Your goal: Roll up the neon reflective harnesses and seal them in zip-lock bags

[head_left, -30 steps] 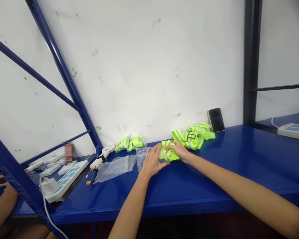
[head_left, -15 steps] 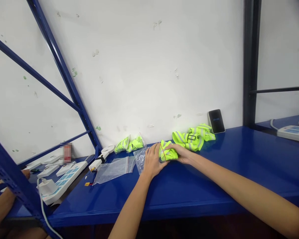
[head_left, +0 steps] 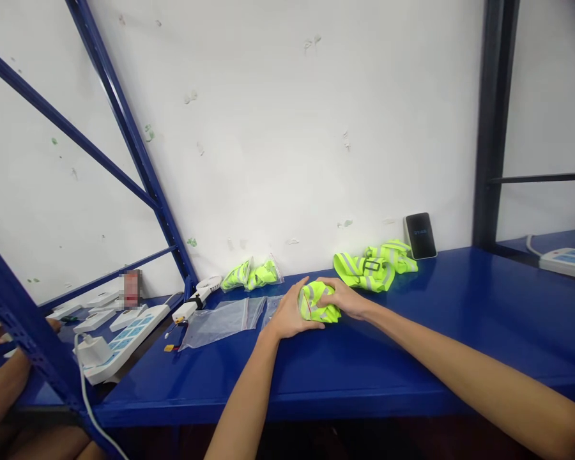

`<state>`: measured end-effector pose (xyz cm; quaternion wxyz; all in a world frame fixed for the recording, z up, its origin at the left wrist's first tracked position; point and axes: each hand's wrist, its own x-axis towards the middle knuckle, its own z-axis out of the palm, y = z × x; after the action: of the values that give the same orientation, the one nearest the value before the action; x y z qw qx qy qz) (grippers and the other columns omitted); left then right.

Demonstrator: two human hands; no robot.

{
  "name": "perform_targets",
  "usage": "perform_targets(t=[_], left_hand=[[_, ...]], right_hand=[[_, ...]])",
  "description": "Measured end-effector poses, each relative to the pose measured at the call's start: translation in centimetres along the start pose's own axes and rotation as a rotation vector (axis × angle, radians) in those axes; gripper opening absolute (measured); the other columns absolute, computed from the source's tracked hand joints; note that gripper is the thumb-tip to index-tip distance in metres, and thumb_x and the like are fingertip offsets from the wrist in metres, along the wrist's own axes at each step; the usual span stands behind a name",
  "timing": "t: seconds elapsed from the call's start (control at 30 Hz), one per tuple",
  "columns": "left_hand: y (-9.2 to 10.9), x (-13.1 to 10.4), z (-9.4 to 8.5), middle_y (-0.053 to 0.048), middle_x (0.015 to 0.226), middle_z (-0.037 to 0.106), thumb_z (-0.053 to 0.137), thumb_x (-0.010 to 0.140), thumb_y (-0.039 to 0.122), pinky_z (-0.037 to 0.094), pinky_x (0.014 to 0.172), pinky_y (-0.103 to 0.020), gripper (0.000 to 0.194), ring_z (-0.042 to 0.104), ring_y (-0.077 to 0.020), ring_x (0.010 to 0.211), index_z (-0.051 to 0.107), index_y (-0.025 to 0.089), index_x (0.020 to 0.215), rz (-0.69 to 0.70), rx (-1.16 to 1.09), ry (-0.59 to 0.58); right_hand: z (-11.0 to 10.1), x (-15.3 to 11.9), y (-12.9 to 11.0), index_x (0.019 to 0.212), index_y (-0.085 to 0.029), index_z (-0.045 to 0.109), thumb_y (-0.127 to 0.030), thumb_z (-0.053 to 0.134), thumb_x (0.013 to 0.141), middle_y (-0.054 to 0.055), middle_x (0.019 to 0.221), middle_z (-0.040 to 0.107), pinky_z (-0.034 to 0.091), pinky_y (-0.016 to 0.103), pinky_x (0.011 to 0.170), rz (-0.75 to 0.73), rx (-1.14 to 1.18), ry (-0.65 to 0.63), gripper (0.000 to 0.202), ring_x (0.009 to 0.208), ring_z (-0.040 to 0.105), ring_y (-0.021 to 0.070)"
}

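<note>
Left hand (head_left: 290, 314) and right hand (head_left: 345, 299) grip a neon bundle (head_left: 319, 306), seemingly part-bagged; two bagged bundles (head_left: 263, 275) lie at its ten o'clock, loose neon straps (head_left: 382, 275) at two o'clock, unbagged.

Bags (head_left: 220, 326) lie left of the bundle (head_left: 313, 308); straps (head_left: 357, 273), behind and right.

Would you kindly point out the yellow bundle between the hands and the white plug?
Yellow bundle (head_left: 316, 311): head view, on its front fabric.
White plug (head_left: 96, 351): head view, on its body.
</note>
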<state>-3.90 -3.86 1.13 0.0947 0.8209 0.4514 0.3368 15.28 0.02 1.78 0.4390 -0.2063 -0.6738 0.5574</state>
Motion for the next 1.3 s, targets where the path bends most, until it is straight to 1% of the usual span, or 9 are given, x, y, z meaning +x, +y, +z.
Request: perform_targets(t=[0.1, 0.23, 0.37, 0.6, 0.77, 0.9, 1.07, 1.2, 1.3], left_hand=[[0.0, -0.1, 0.0, -0.013, 0.145, 0.041, 0.085, 0.05, 0.053, 0.032, 0.111, -0.051, 0.112, 0.041, -0.0326, 0.132, 0.032, 0.024, 0.144, -0.013, -0.023, 0.004], [0.9, -0.2, -0.1, -0.009, 0.135, 0.049, 0.084, 0.055, 0.051, 0.036, 0.108, -0.048, 0.101, 0.048, -0.0292, 0.125, 0.035, 0.026, 0.14, 0.048, 0.028, 0.098], [1.0, -0.2, -0.1, -0.009, 0.129, 0.052, 0.082, 0.055, 0.055, 0.038, 0.105, -0.046, 0.096, 0.049, -0.0282, 0.121, 0.039, 0.026, 0.136, 0.088, 0.099, 0.119], [0.2, 0.1, 0.3, -0.011, 0.127, 0.053, 0.083, 0.05, 0.059, 0.041, 0.103, -0.047, 0.1, 0.049, -0.0304, 0.12, 0.042, 0.022, 0.133, 0.065, 0.14, 0.138], [0.7, 0.1, 0.6, -0.012, 0.133, 0.049, 0.072, 0.07, 0.053, 0.038, 0.107, -0.047, 0.084, 0.046, -0.0295, 0.125, 0.036, 0.022, 0.139, 0.1, 0.253, 0.142], [0.6, 0.2, 1.4, -0.014, 0.139, 0.045, 0.06, 0.078, 0.061, 0.034, 0.11, -0.048, 0.083, 0.041, -0.0298, 0.131, 0.03, 0.019, 0.143, 0.109, 0.336, 0.128], [0.1, 0.5, 1.9, -0.014, 0.139, 0.047, 0.063, 0.072, 0.067, 0.031, 0.11, -0.048, 0.091, 0.04, -0.0301, 0.132, 0.03, 0.021, 0.143, 0.099, 0.373, 0.144], [0.0, 0.1, 1.6, -0.015, 0.146, 0.04, 0.073, 0.06, 0.066, 0.027, 0.111, -0.053, 0.108, 0.034, -0.0334, 0.138, 0.023, 0.024, 0.146, 0.007, 0.353, 0.135], [0.0, -0.1, 1.4, -0.014, 0.145, 0.041, 0.075, 0.057, 0.065, 0.024, 0.113, -0.055, 0.104, 0.032, -0.0337, 0.139, 0.029, 0.024, 0.142, -0.033, 0.34, 0.112]], right_hand=[[0.1, -0.2, 0.0, 0.082, -0.017, 0.066, -0.011, 0.071, 0.059, -0.004, 0.075, 0.064, 0.045, 0.024, 0.062, -0.01, -0.009, 0.0, 0.024, 0.068, 0.057, 0.0136], [0.1, -0.1, 0.2, 0.093, -0.017, 0.067, -0.014, 0.075, 0.059, -0.001, 0.08, 0.068, 0.05, 0.03, 0.068, 0.077, 0.153, 0.016, 0.035, 0.072, 0.062, 0.0173], [0.1, -0.1, 0.1, 0.095, -0.018, 0.067, -0.015, 0.077, 0.057, 0.001, 0.082, 0.071, 0.052, 0.033, 0.074, 0.131, 0.272, -0.005, 0.039, 0.076, 0.066, 0.0198], [0.5, 0.3, 0.3, 0.086, -0.018, 0.068, -0.014, 0.074, 0.056, 0.0, 0.078, 0.07, 0.051, 0.029, 0.068, 0.1, 0.154, 0.173, 0.031, 0.071, 0.064, 0.0176], [0.2, 0.6, 0.3, 0.083, -0.018, 0.068, -0.013, 0.073, 0.056, 0.0, 0.076, 0.071, 0.051, 0.028, 0.066, 0.117, 0.116, 0.268, 0.028, 0.069, 0.064, 0.0182], [-0.2, 0.8, 0.3, 0.081, -0.017, 0.068, -0.014, 0.073, 0.056, 0.001, 0.075, 0.071, 0.05, 0.028, 0.063, 0.157, 0.088, 0.34, 0.026, 0.068, 0.064, 0.0186], [-0.4, 0.8, 1.0, 0.081, -0.017, 0.066, -0.023, 0.074, 0.061, 0.001, 0.076, 0.069, 0.049, 0.028, 0.064, 0.128, 0.045, 0.335, 0.022, 0.069, 0.063, 0.0179], [0.2, 0.5, 1.3, 0.073, -0.018, 0.062, -0.04, 0.072, 0.069, -0.003, 0.068, 0.062, 0.043, 0.026, 0.06, 0.025, -0.115, 0.311, 0.024, 0.065, 0.056, 0.0151], [0.7, 0.3, 1.3, 0.069, -0.019, 0.059, -0.048, 0.067, 0.073, -0.003, 0.065, 0.057, 0.04, 0.026, 0.059, -0.028, -0.2, 0.294, 0.031, 0.062, 0.052, 0.0142]])
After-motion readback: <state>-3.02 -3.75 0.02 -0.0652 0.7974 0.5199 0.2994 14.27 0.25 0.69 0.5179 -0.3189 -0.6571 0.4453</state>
